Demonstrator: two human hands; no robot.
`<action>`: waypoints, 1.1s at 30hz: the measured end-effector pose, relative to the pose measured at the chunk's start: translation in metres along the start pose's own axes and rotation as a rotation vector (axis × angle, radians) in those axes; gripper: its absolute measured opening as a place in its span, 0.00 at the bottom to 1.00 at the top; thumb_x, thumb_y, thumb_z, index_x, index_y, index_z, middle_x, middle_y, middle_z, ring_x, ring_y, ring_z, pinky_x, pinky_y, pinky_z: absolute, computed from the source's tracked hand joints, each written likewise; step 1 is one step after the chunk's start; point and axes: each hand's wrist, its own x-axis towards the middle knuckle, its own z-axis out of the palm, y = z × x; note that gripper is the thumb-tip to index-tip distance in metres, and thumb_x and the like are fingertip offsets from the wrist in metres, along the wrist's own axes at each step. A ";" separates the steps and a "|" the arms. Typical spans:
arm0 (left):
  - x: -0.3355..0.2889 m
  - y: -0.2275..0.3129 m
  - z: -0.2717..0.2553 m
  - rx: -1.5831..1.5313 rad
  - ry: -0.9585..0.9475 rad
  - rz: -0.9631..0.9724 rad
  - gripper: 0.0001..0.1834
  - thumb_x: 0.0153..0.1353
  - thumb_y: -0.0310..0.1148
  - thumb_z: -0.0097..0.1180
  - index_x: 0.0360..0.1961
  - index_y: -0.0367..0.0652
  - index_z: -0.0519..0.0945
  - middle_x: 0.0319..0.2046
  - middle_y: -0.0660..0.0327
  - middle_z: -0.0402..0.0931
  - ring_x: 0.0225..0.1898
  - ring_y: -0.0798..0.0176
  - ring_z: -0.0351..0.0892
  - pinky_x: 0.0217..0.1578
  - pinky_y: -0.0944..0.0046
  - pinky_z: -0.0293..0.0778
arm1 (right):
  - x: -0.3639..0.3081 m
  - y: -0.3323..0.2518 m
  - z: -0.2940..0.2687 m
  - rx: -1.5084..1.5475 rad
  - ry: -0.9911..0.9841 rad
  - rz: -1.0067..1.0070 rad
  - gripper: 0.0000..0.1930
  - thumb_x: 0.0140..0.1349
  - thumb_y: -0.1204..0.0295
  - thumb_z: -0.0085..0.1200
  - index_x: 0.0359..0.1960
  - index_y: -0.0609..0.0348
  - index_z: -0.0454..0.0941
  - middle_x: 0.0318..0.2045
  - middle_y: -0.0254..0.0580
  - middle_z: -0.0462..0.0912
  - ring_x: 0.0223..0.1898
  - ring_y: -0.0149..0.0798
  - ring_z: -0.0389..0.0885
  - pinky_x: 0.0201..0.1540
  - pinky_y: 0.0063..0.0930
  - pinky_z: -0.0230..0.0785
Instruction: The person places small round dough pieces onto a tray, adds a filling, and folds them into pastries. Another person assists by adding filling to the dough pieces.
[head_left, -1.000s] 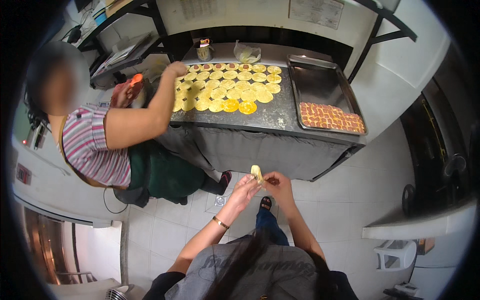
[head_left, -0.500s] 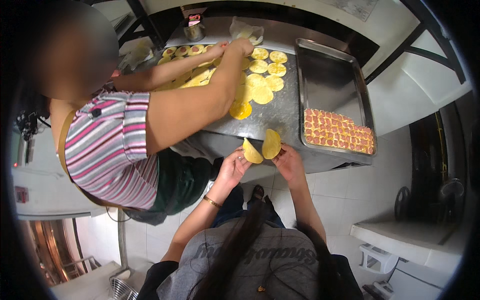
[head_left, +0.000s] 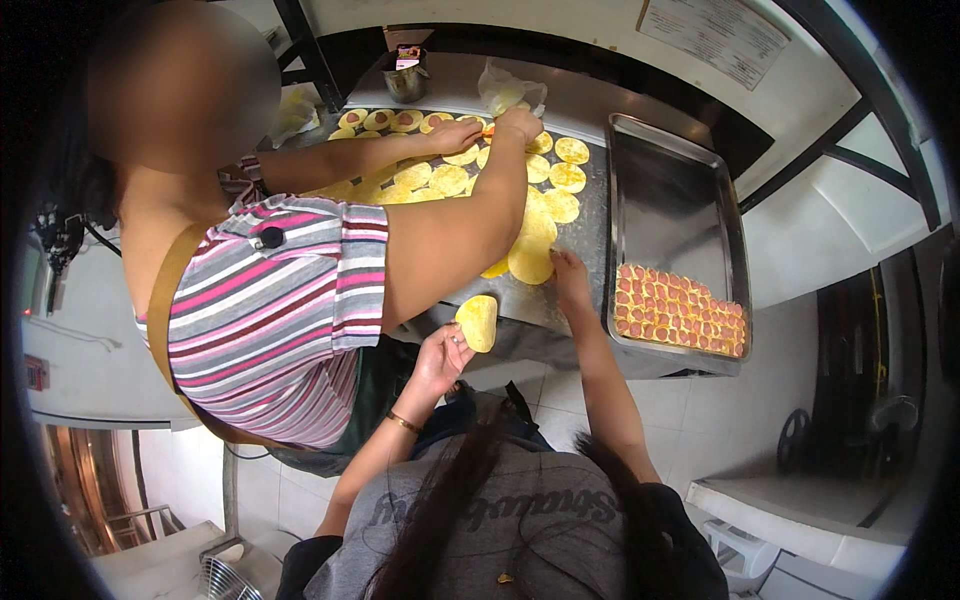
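Note:
My left hand [head_left: 440,364] pinches the edge of a thin, round yellow dough disc [head_left: 478,324], held up in front of the table's near edge. Over the table my right hand [head_left: 572,284] grips the side of another yellow dough disc [head_left: 530,262], which lies against the grey tabletop and overlaps discs behind it. More yellow rounds [head_left: 568,178] cover the tabletop farther back, and several in the far row [head_left: 405,121] bear a pinkish slice. At that row a co-worker's hands [head_left: 456,137] are working; the co-worker's arm hides part of the rounds.
Right of the rounds stands a large metal tray [head_left: 672,190], its near end filled with rows of small pieces topped with pink slices [head_left: 675,310]. A metal pot [head_left: 406,84] and a plastic bag [head_left: 512,92] sit at the back. The co-worker in a striped shirt [head_left: 270,300] stands close on my left.
My right hand has moved forward and laid its disc against the tabletop, still holding its edge. My left hand has shifted slightly left and nearer with its disc. The co-worker has leaned right.

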 end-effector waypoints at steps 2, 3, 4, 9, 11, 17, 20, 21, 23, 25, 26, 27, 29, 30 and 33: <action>0.004 0.000 -0.003 0.005 0.015 -0.029 0.11 0.61 0.29 0.43 0.43 0.37 0.70 0.44 0.52 0.76 0.48 0.56 0.77 0.52 0.57 0.71 | 0.033 0.040 -0.011 -0.622 0.234 -0.268 0.14 0.59 0.75 0.49 0.47 0.62 0.72 0.45 0.46 0.76 0.44 0.43 0.76 0.50 0.37 0.67; 0.003 0.001 -0.006 0.010 0.029 -0.016 0.11 0.61 0.29 0.43 0.44 0.37 0.70 0.45 0.52 0.76 0.48 0.56 0.76 0.52 0.57 0.71 | 0.031 0.045 -0.006 -0.763 0.198 -0.422 0.15 0.57 0.76 0.50 0.48 0.61 0.72 0.45 0.47 0.76 0.45 0.45 0.75 0.51 0.38 0.67; 0.001 -0.001 -0.007 0.014 0.040 -0.007 0.11 0.61 0.29 0.43 0.44 0.37 0.70 0.45 0.52 0.76 0.48 0.56 0.76 0.52 0.57 0.71 | 0.021 0.050 -0.004 -0.905 0.164 -0.577 0.16 0.55 0.76 0.52 0.48 0.61 0.73 0.46 0.48 0.75 0.46 0.47 0.74 0.52 0.39 0.66; 0.008 -0.008 0.001 0.070 0.066 -0.027 0.12 0.62 0.28 0.43 0.46 0.37 0.69 0.46 0.54 0.75 0.48 0.57 0.77 0.52 0.57 0.71 | -0.008 0.056 -0.002 -1.186 0.058 -0.758 0.19 0.51 0.76 0.54 0.48 0.60 0.74 0.48 0.49 0.74 0.50 0.50 0.71 0.52 0.40 0.64; 0.012 -0.013 0.008 0.132 0.031 -0.022 0.12 0.62 0.28 0.43 0.47 0.37 0.68 0.47 0.55 0.75 0.48 0.58 0.77 0.52 0.58 0.72 | -0.015 0.050 -0.004 -1.165 0.103 -0.822 0.17 0.54 0.75 0.53 0.48 0.60 0.75 0.46 0.45 0.76 0.49 0.45 0.73 0.50 0.36 0.66; 0.028 -0.015 0.049 0.209 -0.008 0.043 0.11 0.66 0.27 0.42 0.49 0.38 0.67 0.47 0.56 0.73 0.46 0.61 0.78 0.46 0.63 0.77 | -0.063 0.012 0.003 0.087 -0.376 0.204 0.13 0.62 0.69 0.51 0.46 0.59 0.76 0.40 0.33 0.79 0.40 0.31 0.78 0.43 0.27 0.72; 0.037 -0.020 0.064 0.317 0.016 0.072 0.10 0.66 0.27 0.42 0.48 0.39 0.67 0.44 0.58 0.74 0.44 0.64 0.79 0.43 0.66 0.79 | -0.058 0.021 -0.008 0.303 -0.323 0.134 0.13 0.62 0.71 0.51 0.47 0.62 0.74 0.40 0.37 0.79 0.39 0.32 0.78 0.42 0.27 0.72; 0.038 -0.020 0.062 0.338 0.023 0.071 0.10 0.66 0.27 0.43 0.47 0.40 0.67 0.44 0.58 0.75 0.43 0.64 0.79 0.42 0.67 0.79 | -0.056 0.019 -0.009 0.289 -0.311 0.148 0.13 0.61 0.72 0.50 0.47 0.63 0.74 0.40 0.37 0.79 0.39 0.32 0.78 0.42 0.26 0.71; 0.041 -0.021 0.056 0.377 0.040 0.071 0.09 0.66 0.27 0.44 0.47 0.41 0.67 0.44 0.58 0.76 0.42 0.66 0.79 0.42 0.68 0.79 | -0.049 0.011 -0.014 0.258 -0.290 0.175 0.13 0.61 0.74 0.50 0.47 0.65 0.73 0.40 0.38 0.79 0.39 0.32 0.78 0.42 0.25 0.71; 0.035 -0.018 0.058 0.373 0.065 0.076 0.09 0.65 0.28 0.45 0.47 0.41 0.68 0.44 0.57 0.76 0.41 0.68 0.79 0.41 0.70 0.79 | -0.037 0.017 -0.020 0.271 -0.219 0.096 0.13 0.61 0.75 0.49 0.47 0.65 0.73 0.40 0.40 0.79 0.39 0.34 0.78 0.42 0.25 0.71; 0.032 -0.017 0.058 0.370 0.080 0.080 0.10 0.65 0.28 0.46 0.47 0.41 0.68 0.44 0.57 0.77 0.41 0.68 0.79 0.41 0.71 0.78 | -0.032 0.020 -0.024 0.276 -0.186 0.057 0.13 0.60 0.76 0.49 0.47 0.66 0.73 0.40 0.40 0.79 0.39 0.34 0.79 0.42 0.25 0.71; 0.031 -0.015 0.052 0.371 0.102 0.069 0.10 0.65 0.28 0.46 0.47 0.41 0.69 0.44 0.57 0.76 0.41 0.68 0.79 0.41 0.71 0.78 | -0.029 0.019 -0.027 0.285 -0.162 0.072 0.13 0.60 0.76 0.49 0.47 0.66 0.73 0.40 0.41 0.79 0.39 0.35 0.79 0.42 0.25 0.71; 0.027 -0.014 0.040 0.390 0.165 0.079 0.11 0.64 0.28 0.48 0.47 0.40 0.69 0.45 0.56 0.76 0.41 0.69 0.79 0.41 0.72 0.78 | -0.024 0.020 -0.029 0.323 -0.148 0.102 0.14 0.60 0.78 0.48 0.48 0.66 0.72 0.41 0.42 0.78 0.40 0.36 0.79 0.42 0.25 0.71; 0.024 -0.014 0.035 0.376 0.183 0.091 0.12 0.64 0.29 0.49 0.48 0.40 0.70 0.45 0.57 0.77 0.42 0.68 0.79 0.41 0.72 0.78 | -0.024 0.019 -0.026 0.314 -0.148 0.124 0.14 0.60 0.78 0.48 0.48 0.66 0.72 0.41 0.42 0.78 0.40 0.36 0.79 0.42 0.25 0.71; 0.021 -0.015 0.021 0.382 0.145 0.084 0.14 0.64 0.31 0.50 0.50 0.39 0.70 0.47 0.57 0.76 0.45 0.68 0.78 0.43 0.71 0.77 | -0.032 0.014 -0.008 0.263 -0.167 0.204 0.15 0.60 0.78 0.48 0.49 0.66 0.71 0.42 0.41 0.78 0.40 0.35 0.79 0.43 0.26 0.72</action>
